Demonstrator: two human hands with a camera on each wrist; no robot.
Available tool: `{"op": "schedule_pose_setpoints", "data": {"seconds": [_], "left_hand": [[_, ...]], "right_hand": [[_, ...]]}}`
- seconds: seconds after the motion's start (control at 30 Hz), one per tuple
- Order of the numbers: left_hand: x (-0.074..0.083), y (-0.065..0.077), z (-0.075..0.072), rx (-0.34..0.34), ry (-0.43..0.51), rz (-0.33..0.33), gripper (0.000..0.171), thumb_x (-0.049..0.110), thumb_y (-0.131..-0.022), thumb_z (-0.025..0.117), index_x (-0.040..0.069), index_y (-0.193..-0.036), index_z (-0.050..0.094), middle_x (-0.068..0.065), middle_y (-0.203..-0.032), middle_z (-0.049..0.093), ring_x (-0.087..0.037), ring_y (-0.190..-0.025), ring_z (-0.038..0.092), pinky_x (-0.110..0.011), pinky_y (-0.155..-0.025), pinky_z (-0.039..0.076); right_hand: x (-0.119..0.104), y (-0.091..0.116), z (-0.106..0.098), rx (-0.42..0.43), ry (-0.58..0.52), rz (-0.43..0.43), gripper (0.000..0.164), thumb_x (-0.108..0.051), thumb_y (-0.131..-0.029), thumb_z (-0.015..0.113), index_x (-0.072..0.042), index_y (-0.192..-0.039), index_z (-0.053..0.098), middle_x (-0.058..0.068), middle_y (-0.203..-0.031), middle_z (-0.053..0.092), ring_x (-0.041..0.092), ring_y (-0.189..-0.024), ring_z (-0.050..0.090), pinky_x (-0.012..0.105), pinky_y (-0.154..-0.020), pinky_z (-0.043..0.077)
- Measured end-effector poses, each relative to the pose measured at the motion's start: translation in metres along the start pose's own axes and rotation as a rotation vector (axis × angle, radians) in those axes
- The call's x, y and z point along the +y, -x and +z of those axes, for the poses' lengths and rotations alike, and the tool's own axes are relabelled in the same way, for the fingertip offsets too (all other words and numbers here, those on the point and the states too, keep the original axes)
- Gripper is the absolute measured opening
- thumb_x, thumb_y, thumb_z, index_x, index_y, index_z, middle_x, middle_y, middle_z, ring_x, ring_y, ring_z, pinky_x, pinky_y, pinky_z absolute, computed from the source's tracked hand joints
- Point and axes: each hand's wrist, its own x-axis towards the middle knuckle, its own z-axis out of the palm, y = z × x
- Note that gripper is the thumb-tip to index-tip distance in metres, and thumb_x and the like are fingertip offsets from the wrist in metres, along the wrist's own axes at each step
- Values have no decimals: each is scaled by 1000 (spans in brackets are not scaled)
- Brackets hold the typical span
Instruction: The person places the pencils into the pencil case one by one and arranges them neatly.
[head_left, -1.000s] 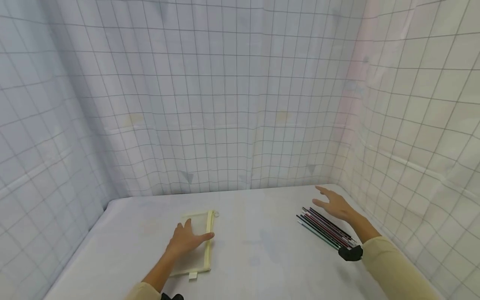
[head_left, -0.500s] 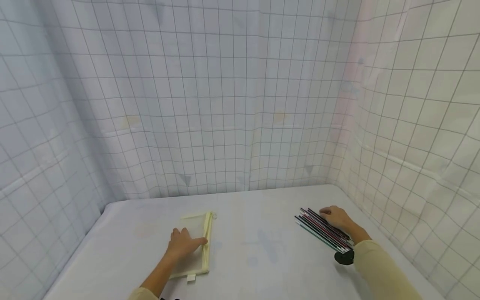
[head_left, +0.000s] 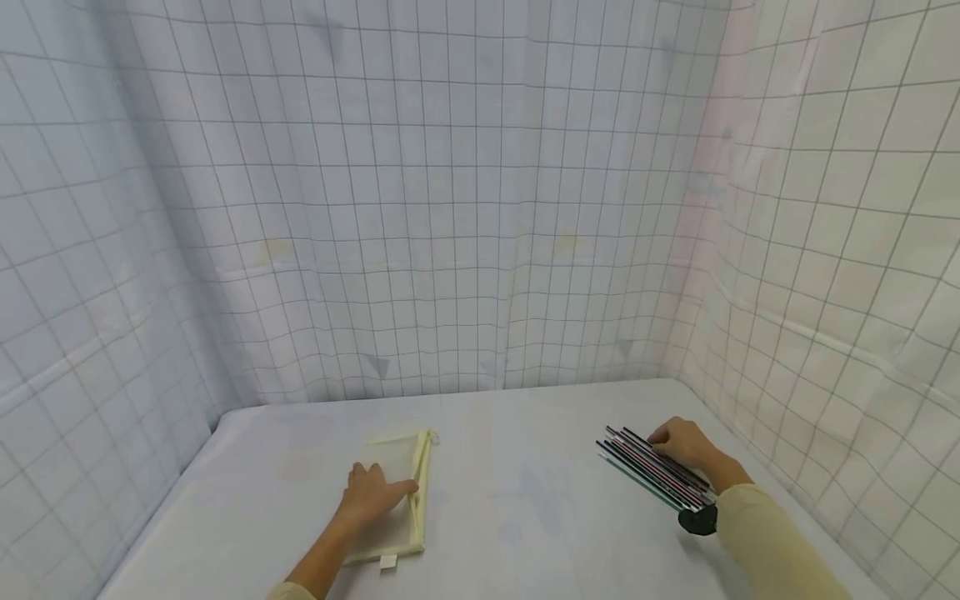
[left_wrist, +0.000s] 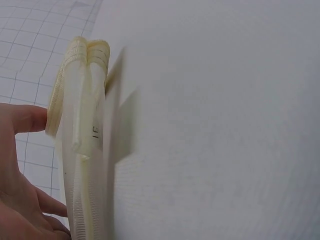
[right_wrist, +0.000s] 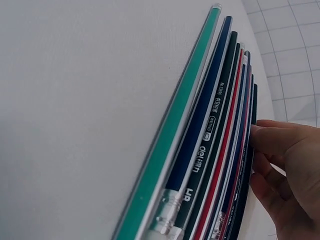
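A cream mesh zipper pouch (head_left: 393,454) lies flat on the table at left in the head view. My left hand (head_left: 367,497) rests on it with fingers spread, and its thumb touches the zipper edge (left_wrist: 55,105) in the left wrist view. At right lies a row of several pencils (head_left: 647,468), side by side and slanted, in green, dark blue, black and red. My right hand (head_left: 686,442) is at the far right side of the row. In the right wrist view its thumb and curled fingers (right_wrist: 272,137) pinch the outermost dark pencil (right_wrist: 245,175).
The white table (head_left: 517,492) runs between the pouch and the pencils. White cloth with a grid pattern (head_left: 420,208) hangs behind the table and on both sides. A small white tag (head_left: 387,562) sticks out of the pouch's near edge.
My right hand has come down from above the pencils to their right side, and its fingers have curled in. The left hand stays on the pouch, its thumb pushing the zipper edge slightly.
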Motion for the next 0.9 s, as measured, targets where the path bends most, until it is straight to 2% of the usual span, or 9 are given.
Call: {"op": "schedule_pose_setpoints", "data": {"seconds": [0.27,0.43,0.6,0.7,0.9], "left_hand": [[-1,-1,1,-10,10,-12,95,42,-85,68,-33,-133,36,-59,-139,20,-70,-135,21,-72,-108,27],[-2,-5,-1,-11,20,-4,93,42,-87,66,-33,-132,37,-59,-139,21,-70,-135,23,-71,-107,29],[-3,-5,-2,-8,-10,10,89,42,-86,66,-33,-128,42,-59,-137,26,-70,-132,28,-71,-105,33],[-2,-4,-3,-9,-23,19,87,41,-86,65,-34,-126,44,-60,-136,27,-71,-132,27,-71,-105,33],[2,-3,-8,-15,-39,19,86,41,-86,63,-34,-123,46,-60,-133,31,-70,-128,35,-70,-103,36]], "right_hand": [[-2,-1,0,16,33,21,20,3,-91,67,8,-107,76,19,-103,73,41,-99,68,53,-83,56],[-1,-3,-3,37,-3,40,22,1,-87,68,10,-106,75,20,-102,73,42,-98,68,52,-81,56],[0,-5,-4,58,-72,96,26,-3,-88,68,9,-109,75,21,-105,72,44,-103,66,53,-83,56],[-4,-6,-6,63,-112,113,27,-5,-89,68,10,-111,74,21,-107,72,41,-101,67,51,-82,56],[-22,-12,-11,-3,-287,154,31,-6,-93,69,13,-118,70,19,-109,71,30,-95,70,41,-80,59]]}}
